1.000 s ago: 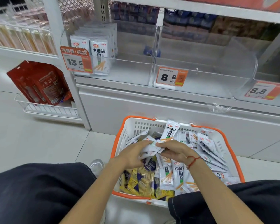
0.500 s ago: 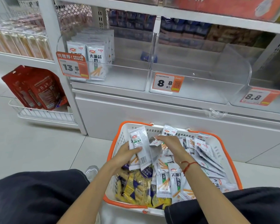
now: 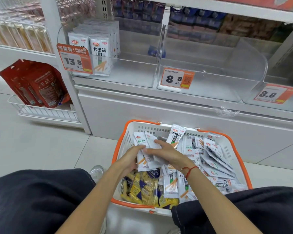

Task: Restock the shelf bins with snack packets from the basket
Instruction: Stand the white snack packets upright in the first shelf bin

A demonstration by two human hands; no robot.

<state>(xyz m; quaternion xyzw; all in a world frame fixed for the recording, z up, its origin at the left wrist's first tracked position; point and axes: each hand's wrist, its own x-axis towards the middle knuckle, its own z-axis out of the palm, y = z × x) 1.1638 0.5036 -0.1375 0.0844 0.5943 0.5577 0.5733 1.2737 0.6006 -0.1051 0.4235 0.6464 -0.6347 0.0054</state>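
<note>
A white basket with an orange rim (image 3: 236, 152) stands on the floor between my knees, full of white snack packets (image 3: 215, 159) and yellow-blue packets (image 3: 142, 188). My left hand (image 3: 130, 159) grips a small stack of white packets (image 3: 146, 149) over the basket's left side. My right hand (image 3: 167, 153) lies against the same stack from the right, fingers curled round it. Above, a clear shelf bin (image 3: 135, 76) holds upright white packets (image 3: 100, 54) at its left end. The clear bin to its right (image 3: 210, 88) holds nothing I can see.
Orange price tags read 13.5 (image 3: 74, 59), 8.8 (image 3: 177, 78) and 8.8 (image 3: 274, 94). Red pouches (image 3: 37, 85) stand in a wire rack at the lower left. Dark packets (image 3: 193, 19) line the back of the shelf. A white cabinet front (image 3: 159, 112) is behind the basket.
Both hands have come together on a stack of white packets at the basket's left side. The view has tilted slightly down, so the shelf sits lower in view than before.
</note>
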